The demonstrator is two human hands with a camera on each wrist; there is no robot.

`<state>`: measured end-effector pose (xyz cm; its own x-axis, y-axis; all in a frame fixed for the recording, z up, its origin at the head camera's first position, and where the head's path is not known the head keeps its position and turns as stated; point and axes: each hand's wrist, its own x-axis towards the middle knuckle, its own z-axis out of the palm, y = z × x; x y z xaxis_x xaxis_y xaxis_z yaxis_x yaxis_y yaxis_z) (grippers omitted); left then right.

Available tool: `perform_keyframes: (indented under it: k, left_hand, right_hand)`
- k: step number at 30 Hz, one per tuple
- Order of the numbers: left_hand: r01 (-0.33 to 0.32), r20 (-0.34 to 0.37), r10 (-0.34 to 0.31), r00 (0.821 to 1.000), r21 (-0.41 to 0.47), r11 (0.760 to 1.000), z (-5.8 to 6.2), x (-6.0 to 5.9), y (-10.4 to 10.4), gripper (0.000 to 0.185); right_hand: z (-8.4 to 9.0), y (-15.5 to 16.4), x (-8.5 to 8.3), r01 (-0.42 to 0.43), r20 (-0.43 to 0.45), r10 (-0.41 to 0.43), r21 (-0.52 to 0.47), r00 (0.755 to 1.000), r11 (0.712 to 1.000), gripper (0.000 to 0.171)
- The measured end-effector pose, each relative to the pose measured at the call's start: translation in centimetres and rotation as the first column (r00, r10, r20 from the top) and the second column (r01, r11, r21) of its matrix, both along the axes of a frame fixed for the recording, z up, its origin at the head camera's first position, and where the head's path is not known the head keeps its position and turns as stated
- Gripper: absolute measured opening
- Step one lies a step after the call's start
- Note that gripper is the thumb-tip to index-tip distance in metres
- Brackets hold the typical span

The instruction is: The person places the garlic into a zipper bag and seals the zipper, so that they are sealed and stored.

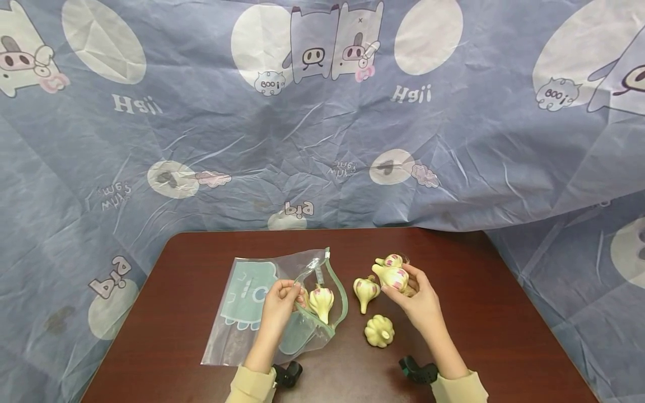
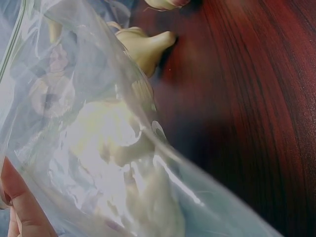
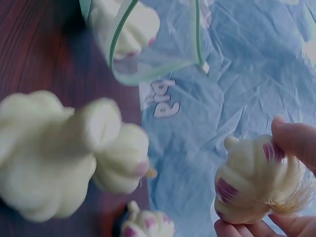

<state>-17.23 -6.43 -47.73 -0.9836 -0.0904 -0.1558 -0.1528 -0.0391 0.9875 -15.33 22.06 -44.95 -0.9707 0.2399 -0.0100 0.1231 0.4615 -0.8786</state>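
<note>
Two hands are engaged: my left hand [image 1: 280, 302] has its fingers pinching the rim of the clear bag [image 1: 249, 296], which lies on the surface [image 1: 504, 336] with a garlic bulb [image 1: 321, 304] visible inside, and my right hand [image 1: 419, 299] grasps a purple-marked bulb [image 1: 393, 278] to the right of the bag mouth. Three loose bulbs [image 1: 379, 331] sit near my right hand, outside the bag.
</note>
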Motion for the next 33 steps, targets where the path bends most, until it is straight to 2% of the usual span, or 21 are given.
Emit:
perform_keyframes:
  k: [6,11,14,19,27,33]
  left_hand:
    - [-0.003,-0.009,0.003,1.000,0.000,1.000,0.1,-0.1,0.0,0.021]
    - [-0.012,-0.007,0.012,1.000,-0.005,1.000,0.4,-0.1,-0.1,0.021]
    - [-0.010,-0.011,0.010,1.000,-0.009,1.000,0.5,-0.2,-0.1,0.022]
    - [-0.008,-0.019,0.008,1.000,-0.012,1.000,0.7,-0.2,-0.2,0.022]
    - [-0.017,-0.028,0.017,0.999,-0.006,1.000,1.0,-0.3,-0.2,0.021]
    - [-0.010,-0.011,0.010,1.000,-0.026,1.000,1.3,0.1,-0.2,0.023]
  right_hand:
    - [0.4,-1.8,0.0,-0.096,-0.022,0.096,-0.026,0.995,0.995,0.076]
    - [0.0,-3.6,-0.1,-0.175,-0.055,0.171,-0.073,0.984,0.982,0.073]
    - [-0.4,-4.6,-0.1,-0.212,-0.073,0.208,-0.054,0.975,0.976,0.068]
    - [-0.9,-6.0,-0.1,-0.270,-0.102,0.272,0.036,0.957,0.962,0.062]
    - [-1.8,-6.8,-0.7,-0.373,-0.045,0.376,0.060,0.926,0.926,0.063]
    - [-2.3,-7.3,-1.3,-0.420,-0.007,0.422,0.078,0.907,0.904,0.065]
